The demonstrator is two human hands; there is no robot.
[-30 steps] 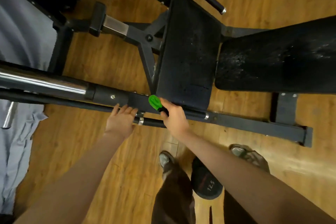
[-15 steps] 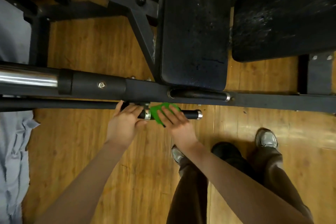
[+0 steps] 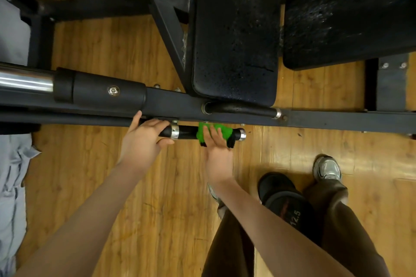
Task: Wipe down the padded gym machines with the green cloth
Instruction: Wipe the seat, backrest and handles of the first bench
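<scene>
So, quick rundown with the black handle bar [image 3: 186, 132] as the reference:

Handle bar: short black grip with chrome rings, lying flat just on the near side of the machine's long dark frame beam [image 3: 337, 119].

Green cloth [image 3: 212, 131]: wrapped over the handle bar's right end, right next to the chrome end cap.

Right hand [image 3: 217, 145]: fingers curled over the cloth, squeezing it onto the handle bar from the near side.

Left hand [image 3: 144, 139]: clamped round the bar at the handle's left end, thumb underneath, fingers over the top, just beside the inner chrome ring.

Seat pad [image 3: 234, 29]: black, scuffed, on the far side of the handle bar beyond the frame beam.

Second pad [image 3: 351, 13]: far side too, off to the right of the seat pad, also speckled with white marks.

Chrome sleeve [image 3: 24, 80]: far-left of the handle bar, sticking out of a black collar.

Dumbbell [image 3: 286, 200]: on the wood floor on the near side, between the person's shoes, marked 12.5.

Grey fabric [image 3: 11, 186]: way off left of the handle bar, can't tell what it is.
</scene>
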